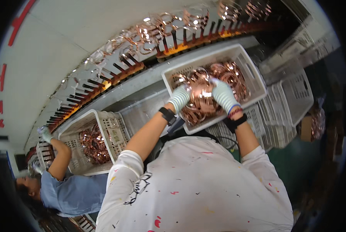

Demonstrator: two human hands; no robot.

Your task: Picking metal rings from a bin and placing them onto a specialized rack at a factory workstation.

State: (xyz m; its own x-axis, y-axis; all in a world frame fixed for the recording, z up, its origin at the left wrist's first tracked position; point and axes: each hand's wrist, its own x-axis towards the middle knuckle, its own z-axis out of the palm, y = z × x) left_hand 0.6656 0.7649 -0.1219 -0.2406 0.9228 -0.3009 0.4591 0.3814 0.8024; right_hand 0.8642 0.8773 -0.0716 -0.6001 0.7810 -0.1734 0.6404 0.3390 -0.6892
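Observation:
A stack of shiny copper-coloured rings (pixel 202 97) is between my two hands, over a white plastic crate (pixel 254 77). My left hand (pixel 180 98), in a pale striped glove, closes on the stack's left side. On the opposite side my right hand (pixel 224 95), gloved alike and slightly blurred, grips it with the fingers near its top. More copper rings (pixel 231 77) lie loose and tangled in the crate around the stack. The fingertips of both hands are partly hidden by the rings and the blur.
Beyond the crate runs a line of dark upright pegs (pixel 174 38) on an orange-yellow base, with copper pieces above it. At left, a co-worker in a blue shirt (pixel 70 195) reaches past another crate (pixel 103 133) of copper parts. Stacked crates (pixel 287 100) stand at right.

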